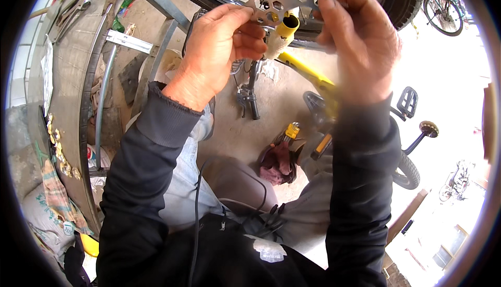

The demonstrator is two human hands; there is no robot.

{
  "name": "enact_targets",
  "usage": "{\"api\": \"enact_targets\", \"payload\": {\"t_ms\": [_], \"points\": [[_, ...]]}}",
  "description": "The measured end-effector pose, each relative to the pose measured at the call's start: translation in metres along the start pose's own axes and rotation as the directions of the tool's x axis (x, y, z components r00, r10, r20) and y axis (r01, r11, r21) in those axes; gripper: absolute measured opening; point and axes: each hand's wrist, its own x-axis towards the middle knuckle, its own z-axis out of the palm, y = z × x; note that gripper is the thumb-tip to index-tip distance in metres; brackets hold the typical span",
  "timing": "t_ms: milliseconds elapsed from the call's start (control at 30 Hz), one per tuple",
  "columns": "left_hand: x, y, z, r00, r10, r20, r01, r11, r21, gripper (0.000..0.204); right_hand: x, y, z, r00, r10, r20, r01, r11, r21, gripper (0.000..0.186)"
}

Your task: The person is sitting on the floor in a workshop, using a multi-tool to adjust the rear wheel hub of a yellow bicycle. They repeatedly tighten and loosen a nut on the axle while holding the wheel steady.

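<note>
Near the top of the head view, a flat, silvery multi-hole wrench point(270, 8) with hexagonal cut-outs spans between my two hands. My left hand point(216, 44) pinches its left end between thumb and fingers. At the darker right end, my right hand point(360, 36) grips with thumb and forefinger, its lower part smeared by motion. Right behind the wrench is a bicycle: the open end of its yellow frame tube point(288, 25) shows just below the metal. Spokes and a black-tyred wheel point(404, 0) lie beyond. Whether the wrench touches the bicycle, I cannot tell.
A worn workbench point(70, 88) with hand tools runs along the left, beside a metal frame point(156, 2). On the floor between my legs are a dark red cloth point(277, 162) and a yellow-handled tool point(292, 130). A pedal point(407, 102) juts out right; another bicycle point(443, 13) stands far right.
</note>
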Motion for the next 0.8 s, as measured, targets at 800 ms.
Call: {"api": "enact_targets", "payload": {"t_ms": [800], "points": [[0.008, 0.011, 0.01, 0.839, 0.535, 0.101, -0.521, 0.735, 0.434, 0.014, -0.021, 0.026, -0.008, 0.944, 0.316, 0.093, -0.291, 0.932, -0.215, 0.014]]}}
